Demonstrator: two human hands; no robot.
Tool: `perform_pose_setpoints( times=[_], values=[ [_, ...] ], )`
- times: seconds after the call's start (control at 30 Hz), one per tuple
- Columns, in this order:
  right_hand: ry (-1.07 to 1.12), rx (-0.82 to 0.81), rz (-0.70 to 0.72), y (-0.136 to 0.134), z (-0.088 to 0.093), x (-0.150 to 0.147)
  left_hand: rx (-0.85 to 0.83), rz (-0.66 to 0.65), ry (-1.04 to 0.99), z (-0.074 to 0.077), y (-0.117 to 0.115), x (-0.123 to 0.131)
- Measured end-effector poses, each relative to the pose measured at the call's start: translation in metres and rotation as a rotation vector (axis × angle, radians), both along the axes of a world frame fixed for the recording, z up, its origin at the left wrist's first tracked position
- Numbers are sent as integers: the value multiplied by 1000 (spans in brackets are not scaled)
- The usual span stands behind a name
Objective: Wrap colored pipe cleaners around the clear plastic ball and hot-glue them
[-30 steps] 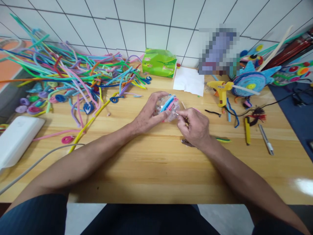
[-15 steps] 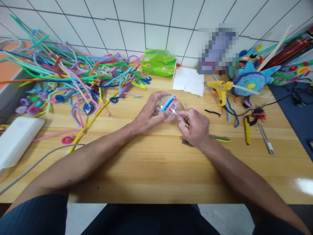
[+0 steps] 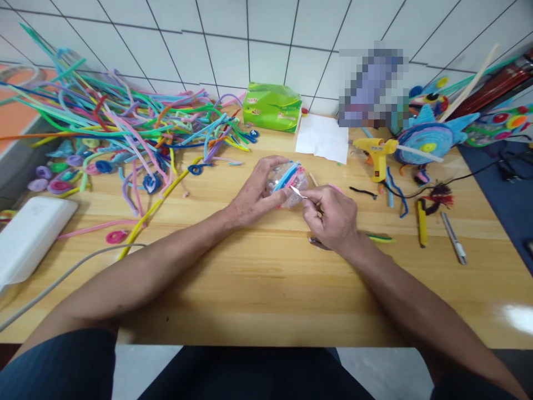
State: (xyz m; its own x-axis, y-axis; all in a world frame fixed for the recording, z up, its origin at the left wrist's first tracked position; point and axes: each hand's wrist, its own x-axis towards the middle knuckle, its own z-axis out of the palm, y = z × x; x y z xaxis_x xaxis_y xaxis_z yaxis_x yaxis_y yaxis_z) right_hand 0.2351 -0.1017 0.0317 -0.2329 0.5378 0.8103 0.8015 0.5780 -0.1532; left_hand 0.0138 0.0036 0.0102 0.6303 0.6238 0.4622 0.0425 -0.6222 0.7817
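My left hand [image 3: 256, 191] is closed around a clear, rounded plastic object [image 3: 302, 180] with a blue strip [image 3: 287, 176] and pink strips across it. Its thumb presses on the near side. In my right hand [image 3: 333, 214] a slim, pointed metal tool [image 3: 296, 191] is pinched, its tip touching the object at the pink strip beside my left thumb. The tool's handle is hidden in the fist. Under my right wrist lies a dark metal tool [image 3: 318, 243], partly covered, with a green and yellow strip [image 3: 378, 238] to its right.
Many colourful pipe cleaners [image 3: 137, 122] are heaped at the left, near a white box-like device [image 3: 35, 236]. A green tissue pack [image 3: 272, 107] and white paper [image 3: 322, 139] lie behind. At right are a yellow glue gun [image 3: 377, 155], a utility knife [image 3: 454, 239] and a blue fish-shaped craft [image 3: 428, 141].
Almost nothing differs. Both hands keep the same hold, and the tool's tip stays against the pink strip; the whole view has shifted very slightly.
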Motion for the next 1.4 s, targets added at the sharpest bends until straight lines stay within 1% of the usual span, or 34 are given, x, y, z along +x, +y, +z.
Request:
perform_pose_setpoints(
  times=[0.13, 0.33, 0.5, 0.7, 0.83, 1.07, 1.2, 1.4],
  values=[
    [-3, -20, -15, -1, -1, 1, -7, 7, 11, 0, 0, 0],
    [-19, -1, -51, -1, 0, 1, -19, 9, 26, 1, -1, -1],
    [-9, -52, -61, -3, 1, 2, -15, 19, 17, 1, -1, 0],
    [-4, -36, -49, -3, 0, 1, 5, 2, -6, 0, 0, 0],
    [-1, -90, -71, -4, 1, 2, -13, 0, 4, 0, 0, 0],
    [31, -66, -6, -4, 1, 1, -17, -12, -24, -2, 0, 1],
    [13, -130, -27, -4, 0, 1, 1, -23, -40, -3, 1, 1],
    [25, -124, -49, -5, -1, 2, 2, -9, 0, 0, 0, 0]
  ],
)
